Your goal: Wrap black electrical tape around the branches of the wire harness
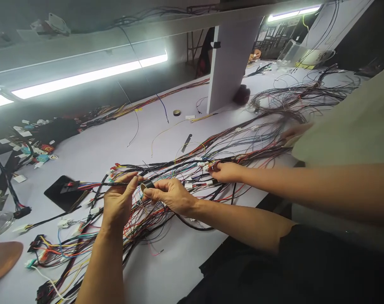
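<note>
Wires in red, black, blue and yellow sprawl as one long harness [179, 166] across the white bench [166, 270]. The person's left hand [119, 202] is raised over the near end of it, thumb and fingertips closed narrowly on a thin black-wrapped branch [97, 184] that runs off to the left. Just beside it, the right hand [171, 195] is closed on a small roll of black tape [147, 185], thumb on top and fingers beneath, with the roll held right against the branch between the two hands.

A little beyond, a co-worker's hand [228, 172] reaches in from the right and rests on the same harness, among white connectors [204, 165]. I cannot tell how tightly it grips.

Left of the hands lies a black mat [57, 196], and further back a second tape roll [177, 112] sits alone near a white post [226, 63]. A light tube [90, 76] glows above the bench.
</note>
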The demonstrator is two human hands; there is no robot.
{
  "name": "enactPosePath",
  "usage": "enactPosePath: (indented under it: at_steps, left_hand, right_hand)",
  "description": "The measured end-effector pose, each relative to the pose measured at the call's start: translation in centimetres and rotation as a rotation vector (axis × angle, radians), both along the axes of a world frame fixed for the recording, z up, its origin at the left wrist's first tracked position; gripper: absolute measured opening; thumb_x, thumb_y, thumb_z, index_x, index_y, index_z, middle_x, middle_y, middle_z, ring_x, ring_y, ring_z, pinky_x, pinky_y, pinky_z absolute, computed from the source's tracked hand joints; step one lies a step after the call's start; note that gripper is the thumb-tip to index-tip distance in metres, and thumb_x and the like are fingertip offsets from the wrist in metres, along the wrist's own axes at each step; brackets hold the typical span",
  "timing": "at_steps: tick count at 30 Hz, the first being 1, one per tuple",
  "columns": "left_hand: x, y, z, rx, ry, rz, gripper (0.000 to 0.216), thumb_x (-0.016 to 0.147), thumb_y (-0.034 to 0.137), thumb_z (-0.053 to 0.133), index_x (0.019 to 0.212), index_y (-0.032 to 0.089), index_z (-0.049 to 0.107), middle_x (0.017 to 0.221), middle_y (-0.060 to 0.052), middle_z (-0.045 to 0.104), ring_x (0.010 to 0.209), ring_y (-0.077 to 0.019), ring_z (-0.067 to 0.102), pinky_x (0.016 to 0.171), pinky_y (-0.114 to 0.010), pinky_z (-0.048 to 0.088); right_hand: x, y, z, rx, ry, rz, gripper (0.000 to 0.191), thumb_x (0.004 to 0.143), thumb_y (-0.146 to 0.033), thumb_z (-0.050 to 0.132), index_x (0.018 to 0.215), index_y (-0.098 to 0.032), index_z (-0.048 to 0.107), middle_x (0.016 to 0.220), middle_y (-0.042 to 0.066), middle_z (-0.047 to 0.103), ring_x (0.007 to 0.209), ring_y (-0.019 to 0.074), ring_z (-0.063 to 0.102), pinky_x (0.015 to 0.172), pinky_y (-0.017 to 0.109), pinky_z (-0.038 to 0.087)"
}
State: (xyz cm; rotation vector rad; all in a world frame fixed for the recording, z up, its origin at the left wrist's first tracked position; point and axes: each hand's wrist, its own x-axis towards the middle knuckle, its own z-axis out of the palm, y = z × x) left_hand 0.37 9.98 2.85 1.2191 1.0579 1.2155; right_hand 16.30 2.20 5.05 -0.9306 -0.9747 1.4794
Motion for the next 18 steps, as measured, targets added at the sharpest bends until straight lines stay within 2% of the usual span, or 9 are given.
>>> enactPosePath:
  at_steps: [5, 7, 10, 13, 15, 18]
  left_hand:
    - [0.0, -0.3, 0.1, 0.070, 0.157, 0.050, 0.035, 0.071, 0.043, 0.079, 0.094, 0.018, 0.071, 0.087, -0.004, 0.070, 0.081, -0.0115, 0.065, 0.083, -0.021, 0.050]
    - [-0.1, -0.4, 0.1, 0.090, 0.143, 0.049, 0.033, 0.071, 0.042, 0.079, 0.094, 0.018, 0.071, 0.086, -0.003, 0.071, 0.080, -0.0115, 0.065, 0.083, -0.022, 0.050]
    - [-0.1, -0.7, 0.1, 0.107, 0.140, 0.073, 0.032, 0.072, 0.041, 0.079, 0.093, 0.019, 0.072, 0.087, -0.003, 0.071, 0.082, -0.0124, 0.066, 0.084, -0.023, 0.052]
    - [-0.2, -0.9, 0.0, 0.136, 0.183, 0.074, 0.031, 0.073, 0.040, 0.078, 0.096, 0.019, 0.073, 0.090, -0.004, 0.072, 0.086, -0.0137, 0.067, 0.087, -0.025, 0.052]
    - [-0.4, -1.0, -0.1, 0.158, 0.190, 0.063, 0.030, 0.073, 0.038, 0.078, 0.097, 0.020, 0.073, 0.094, -0.004, 0.072, 0.090, -0.0145, 0.066, 0.089, -0.026, 0.051]
    - [-0.7, -0.9, -0.3, 0.180, 0.149, 0.036, 0.030, 0.071, 0.034, 0.080, 0.098, 0.021, 0.074, 0.099, -0.005, 0.071, 0.093, -0.0152, 0.066, 0.090, -0.026, 0.052]
  right_hand:
    - [0.3, 0.4, 0.0, -0.078, 0.170, -0.030, 0.021, 0.085, -0.033, 0.066, 0.068, -0.021, 0.070, 0.074, -0.002, 0.067, 0.061, 0.0060, 0.054, 0.068, 0.025, 0.045]
    - [0.5, 1.0, 0.2, -0.151, 0.256, -0.048, 0.026, 0.081, -0.038, 0.070, 0.068, -0.016, 0.069, 0.076, 0.000, 0.067, 0.057, 0.0043, 0.052, 0.061, 0.022, 0.042]
    - [0.8, 2.1, 0.5, -0.257, 0.338, -0.054, 0.036, 0.074, -0.046, 0.077, 0.068, -0.012, 0.065, 0.078, 0.002, 0.065, 0.053, 0.0025, 0.049, 0.047, 0.017, 0.031]
    - [0.9, 2.8, 1.1, -0.331, 0.392, -0.065, 0.033, 0.083, -0.040, 0.071, 0.070, -0.011, 0.063, 0.080, 0.001, 0.064, 0.051, 0.0008, 0.047, 0.042, 0.015, 0.022]
    - [0.8, 3.2, 1.6, -0.374, 0.399, -0.072, 0.031, 0.091, -0.035, 0.062, 0.070, -0.011, 0.063, 0.082, 0.001, 0.064, 0.049, -0.0001, 0.045, 0.040, 0.014, 0.021]
    - [0.8, 4.1, 2.2, -0.438, 0.370, -0.070, 0.031, 0.094, -0.033, 0.059, 0.072, -0.011, 0.063, 0.085, 0.002, 0.065, 0.049, -0.0001, 0.045, 0.038, 0.014, 0.021]
